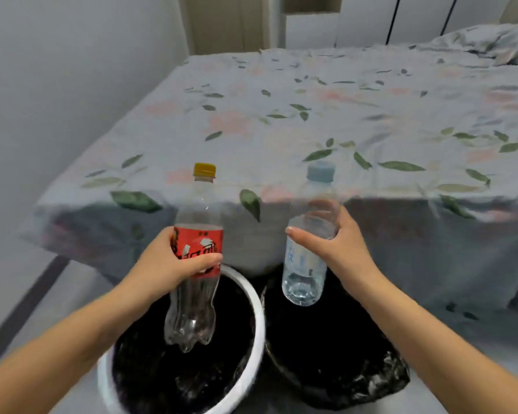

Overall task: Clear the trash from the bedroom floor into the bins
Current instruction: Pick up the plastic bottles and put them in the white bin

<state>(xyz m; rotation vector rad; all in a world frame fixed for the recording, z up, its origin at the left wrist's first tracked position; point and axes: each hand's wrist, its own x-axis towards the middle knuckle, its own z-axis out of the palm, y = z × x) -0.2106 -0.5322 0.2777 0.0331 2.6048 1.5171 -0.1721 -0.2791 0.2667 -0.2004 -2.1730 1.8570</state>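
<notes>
My left hand (174, 261) grips an empty clear soda bottle (196, 312) with a red label and a yellow cap, held upright over the white-rimmed bin (259, 321) lined with a black bag. My right hand (338, 246) holds a clear water bottle (304, 279) with a pale blue cap around its middle, upright above the second bin (371, 375), which is covered by a black bag. The two bins stand side by side on the floor below my hands.
A bed (326, 121) with a floral sheet stands directly behind the bins, its edge hanging down close to them. A pale wall (57, 100) runs along the left. A pillow (488, 43) lies at the far right of the bed.
</notes>
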